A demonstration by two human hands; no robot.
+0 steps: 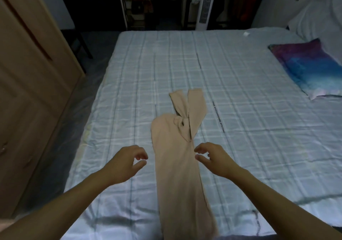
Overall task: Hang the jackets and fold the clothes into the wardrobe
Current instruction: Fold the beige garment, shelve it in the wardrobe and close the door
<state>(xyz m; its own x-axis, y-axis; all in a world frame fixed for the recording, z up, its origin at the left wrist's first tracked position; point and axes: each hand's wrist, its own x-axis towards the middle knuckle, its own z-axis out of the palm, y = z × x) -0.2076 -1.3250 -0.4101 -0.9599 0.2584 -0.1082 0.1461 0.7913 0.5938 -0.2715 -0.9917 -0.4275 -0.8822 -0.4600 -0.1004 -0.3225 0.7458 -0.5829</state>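
Observation:
A long beige garment [177, 165] lies lengthwise on the plaid bed sheet [240, 110], with a twisted knot and two straps at its far end. My left hand [127, 161] hovers just left of the garment, fingers loosely curled and holding nothing. My right hand [211, 155] hovers at the garment's right edge, fingers also loosely curled and empty. Neither hand grips the cloth. A wooden wardrobe [27, 91] stands at the left.
A purple and blue pillow [307, 67] lies at the right of the bed, white bedding [322, 17] behind it. Beyond the bed are a white tower fan [206, 4], a dark shelf of items [138, 4] and hanging clothes [244, 1].

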